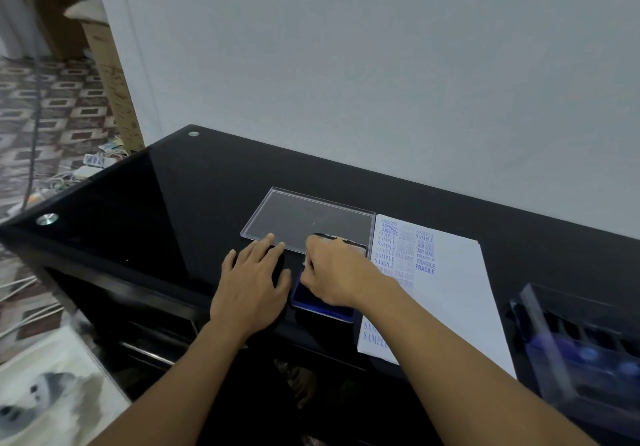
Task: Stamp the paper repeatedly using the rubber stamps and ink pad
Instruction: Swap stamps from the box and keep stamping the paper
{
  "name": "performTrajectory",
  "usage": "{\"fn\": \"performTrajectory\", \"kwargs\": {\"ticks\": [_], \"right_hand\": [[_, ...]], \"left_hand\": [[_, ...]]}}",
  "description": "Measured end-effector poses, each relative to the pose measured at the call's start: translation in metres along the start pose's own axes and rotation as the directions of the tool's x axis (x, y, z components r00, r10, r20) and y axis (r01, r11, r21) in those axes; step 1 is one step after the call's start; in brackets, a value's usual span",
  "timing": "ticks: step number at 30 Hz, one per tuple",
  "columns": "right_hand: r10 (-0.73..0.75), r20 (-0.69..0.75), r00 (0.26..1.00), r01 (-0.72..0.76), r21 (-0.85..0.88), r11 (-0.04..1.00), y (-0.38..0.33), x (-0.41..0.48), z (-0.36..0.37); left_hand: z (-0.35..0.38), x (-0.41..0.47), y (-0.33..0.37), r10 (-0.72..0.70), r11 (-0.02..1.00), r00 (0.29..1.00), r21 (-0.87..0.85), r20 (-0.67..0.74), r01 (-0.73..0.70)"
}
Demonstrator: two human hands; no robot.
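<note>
The head-worn camera is looking forward and down across the desk (194, 203) from its near edge, close, facing the wall (381, 65).

Blue ink pad (306, 298), black table (207, 186)

Left hand (251, 286) and right hand (337, 272): both were bare, and so were the wrists and forearms as far as the frame showed them. The left forearm came into view from the lower edge at about 7 o'clock, the right forearm at about 5 o'clock. The right looked broader, being closer to the lens. No clothing could be made out.
</note>
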State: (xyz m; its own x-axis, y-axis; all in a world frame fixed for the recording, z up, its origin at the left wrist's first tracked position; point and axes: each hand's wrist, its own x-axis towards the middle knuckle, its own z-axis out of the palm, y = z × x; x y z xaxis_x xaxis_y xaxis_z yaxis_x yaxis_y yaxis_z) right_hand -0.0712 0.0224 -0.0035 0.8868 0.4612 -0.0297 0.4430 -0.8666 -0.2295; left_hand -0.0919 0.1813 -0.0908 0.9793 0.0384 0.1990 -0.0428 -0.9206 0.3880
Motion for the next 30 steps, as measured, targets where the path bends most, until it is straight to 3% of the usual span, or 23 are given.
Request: {"fn": "performTrajectory", "kwargs": {"ticks": [6,30], "right_hand": [[0.024,0.018,1.0,-0.024,0.005,1.0,0.0,-0.003,0.01],[0.077,-0.213,0.974,-0.079,-0.002,0.997,-0.003,-0.003,0.034]], "left_hand": [[0.0,0.0,0.0,-0.004,1.0,1.0,-0.002,-0.008,0.004],[0.0,0.0,0.003,-0.019,1.0,0.999,-0.004,-0.033,0.019]]}}
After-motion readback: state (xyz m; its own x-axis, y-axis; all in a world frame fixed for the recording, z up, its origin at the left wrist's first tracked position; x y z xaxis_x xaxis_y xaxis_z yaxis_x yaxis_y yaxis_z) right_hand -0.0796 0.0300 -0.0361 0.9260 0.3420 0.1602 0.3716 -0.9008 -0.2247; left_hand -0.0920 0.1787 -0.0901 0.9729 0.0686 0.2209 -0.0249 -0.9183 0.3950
